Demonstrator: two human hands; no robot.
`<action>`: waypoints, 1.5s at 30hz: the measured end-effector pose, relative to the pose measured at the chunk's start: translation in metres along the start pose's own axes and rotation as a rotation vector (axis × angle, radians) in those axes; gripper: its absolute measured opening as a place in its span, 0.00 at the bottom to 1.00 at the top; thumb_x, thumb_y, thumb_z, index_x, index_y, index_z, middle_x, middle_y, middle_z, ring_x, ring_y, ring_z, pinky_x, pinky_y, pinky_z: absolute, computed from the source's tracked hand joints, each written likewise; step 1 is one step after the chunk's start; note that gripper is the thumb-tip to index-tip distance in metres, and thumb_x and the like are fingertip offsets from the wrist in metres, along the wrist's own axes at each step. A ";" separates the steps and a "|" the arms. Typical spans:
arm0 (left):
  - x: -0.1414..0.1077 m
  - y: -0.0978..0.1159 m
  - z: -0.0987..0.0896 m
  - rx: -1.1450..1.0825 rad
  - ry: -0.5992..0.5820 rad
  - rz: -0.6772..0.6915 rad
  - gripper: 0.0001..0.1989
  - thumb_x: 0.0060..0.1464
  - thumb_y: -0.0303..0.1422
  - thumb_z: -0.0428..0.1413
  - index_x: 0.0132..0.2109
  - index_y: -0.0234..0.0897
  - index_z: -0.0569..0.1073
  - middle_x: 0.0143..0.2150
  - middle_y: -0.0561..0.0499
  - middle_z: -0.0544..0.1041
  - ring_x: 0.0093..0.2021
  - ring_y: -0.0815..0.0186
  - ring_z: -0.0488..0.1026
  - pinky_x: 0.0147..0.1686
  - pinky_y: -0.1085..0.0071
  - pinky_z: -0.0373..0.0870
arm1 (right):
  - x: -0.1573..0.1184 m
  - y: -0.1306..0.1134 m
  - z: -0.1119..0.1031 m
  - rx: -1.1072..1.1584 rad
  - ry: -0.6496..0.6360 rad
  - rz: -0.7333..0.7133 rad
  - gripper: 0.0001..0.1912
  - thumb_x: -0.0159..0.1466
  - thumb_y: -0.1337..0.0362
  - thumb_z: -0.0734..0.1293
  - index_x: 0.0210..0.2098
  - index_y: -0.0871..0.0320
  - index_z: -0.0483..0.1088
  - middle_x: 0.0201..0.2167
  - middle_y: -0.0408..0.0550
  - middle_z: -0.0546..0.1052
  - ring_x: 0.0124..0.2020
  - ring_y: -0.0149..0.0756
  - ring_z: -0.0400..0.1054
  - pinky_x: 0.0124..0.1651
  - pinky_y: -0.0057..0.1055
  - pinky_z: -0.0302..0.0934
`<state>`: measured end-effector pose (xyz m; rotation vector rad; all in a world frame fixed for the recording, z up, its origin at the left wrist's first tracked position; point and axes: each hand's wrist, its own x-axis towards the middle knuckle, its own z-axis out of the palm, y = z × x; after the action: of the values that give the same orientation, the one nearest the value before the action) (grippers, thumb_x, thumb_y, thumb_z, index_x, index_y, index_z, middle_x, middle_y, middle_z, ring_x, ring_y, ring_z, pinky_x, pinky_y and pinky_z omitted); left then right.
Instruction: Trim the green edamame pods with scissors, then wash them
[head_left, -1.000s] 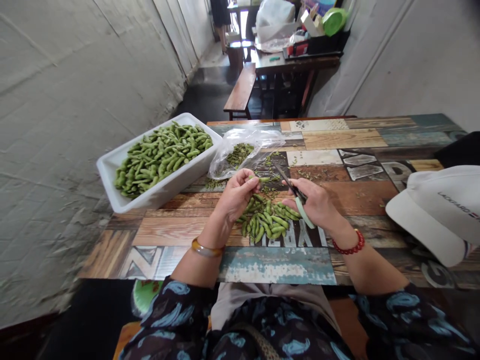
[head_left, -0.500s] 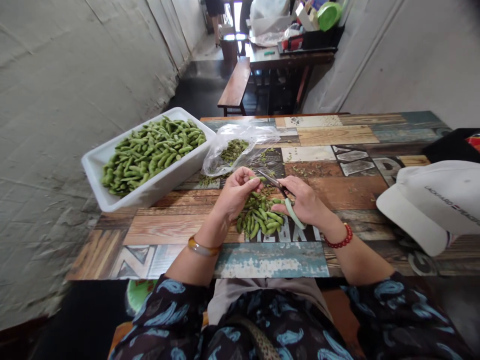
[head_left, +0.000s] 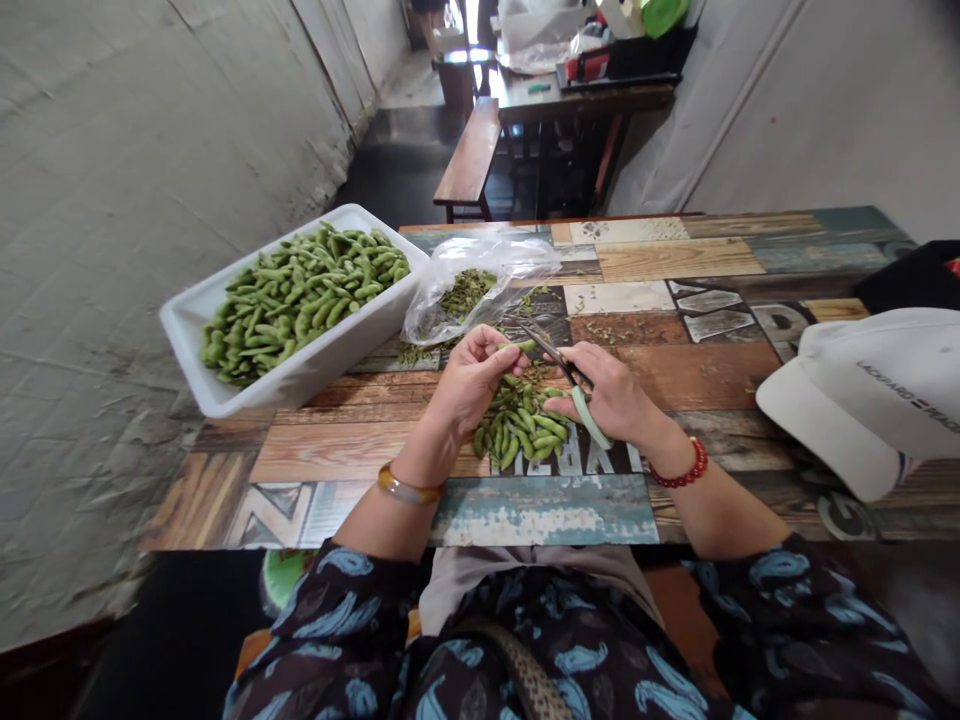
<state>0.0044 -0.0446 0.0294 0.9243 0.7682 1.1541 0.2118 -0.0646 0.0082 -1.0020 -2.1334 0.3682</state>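
Between its thumb and fingers, my left hand [head_left: 477, 378] pinches a green edamame pod [head_left: 526, 345]. My right hand [head_left: 606, 392] grips a pair of scissors [head_left: 587, 418] with pale green handles. The dark blades point up and left, their tips beside the pod's end. Below both hands lies a small pile of edamame pods [head_left: 525, 432] on the patchwork-patterned table [head_left: 330, 452]. A white plastic tub [head_left: 247, 400] at the left is heaped with more pods. Just beyond my left hand, a clear plastic bag [head_left: 517, 262] holds green trimmings.
At the right of the table rests a white cap [head_left: 862, 400], with a black item behind it. Small plant scraps [head_left: 607, 330] lie scattered past my hands. Farther off are a wooden bench [head_left: 472, 150] and a second table [head_left: 555, 97] loaded with things. A wall stands close on the left.
The scissors' blades now stand slightly apart at the pod, and more of the pod shows beyond my left fingers. The view has tilted down a little.
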 end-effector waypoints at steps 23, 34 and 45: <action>0.002 0.010 -0.006 0.006 0.033 0.059 0.16 0.45 0.32 0.67 0.33 0.36 0.66 0.37 0.52 0.80 0.35 0.69 0.78 0.40 0.72 0.73 | 0.000 0.001 -0.002 0.024 0.043 0.033 0.20 0.66 0.50 0.67 0.51 0.56 0.69 0.35 0.51 0.77 0.38 0.44 0.73 0.44 0.42 0.69; 0.007 0.016 -0.024 0.643 0.054 0.089 0.07 0.48 0.25 0.49 0.32 0.37 0.70 0.26 0.55 0.68 0.28 0.68 0.70 0.35 0.69 0.70 | -0.001 0.011 -0.005 -0.008 0.076 0.087 0.20 0.65 0.52 0.68 0.52 0.57 0.70 0.34 0.50 0.77 0.38 0.45 0.73 0.45 0.42 0.69; 0.003 0.011 -0.025 1.631 -0.254 0.151 0.09 0.53 0.27 0.55 0.38 0.38 0.80 0.37 0.47 0.74 0.39 0.60 0.72 0.40 0.67 0.66 | 0.000 0.010 -0.005 -0.007 0.067 0.097 0.21 0.65 0.52 0.68 0.52 0.58 0.70 0.36 0.52 0.78 0.40 0.45 0.74 0.47 0.43 0.69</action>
<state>-0.0215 -0.0347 0.0283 2.4156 1.4242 0.2788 0.2215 -0.0582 0.0063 -1.1095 -2.0319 0.3692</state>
